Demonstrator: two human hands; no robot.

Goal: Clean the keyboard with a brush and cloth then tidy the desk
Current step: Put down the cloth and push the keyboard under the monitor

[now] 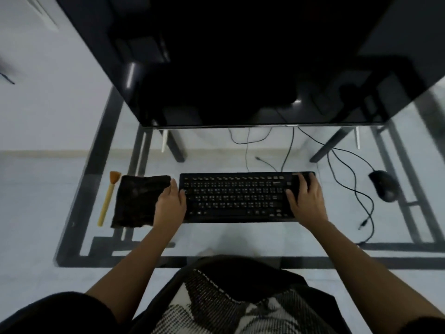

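Centrally, black rectangular keyboard [237, 197] on glass worktop [240, 237]: left hand [170, 205] grips its left edge, right hand [306, 201] lies spread over its right end. Left: dark crumpled cloth [137, 201]; yellow-handled, orange-bristled brush [107, 197]. Right: corded black mouse [383, 185].

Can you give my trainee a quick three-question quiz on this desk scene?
1. True or false: the brush lies left of the cloth.
2. Which hand rests on the keyboard's right end: A left, B right?
3. Fill in: right of the keyboard, apart from it, lies the black ____.

Key: 1 true; 2 B; 3 mouse.
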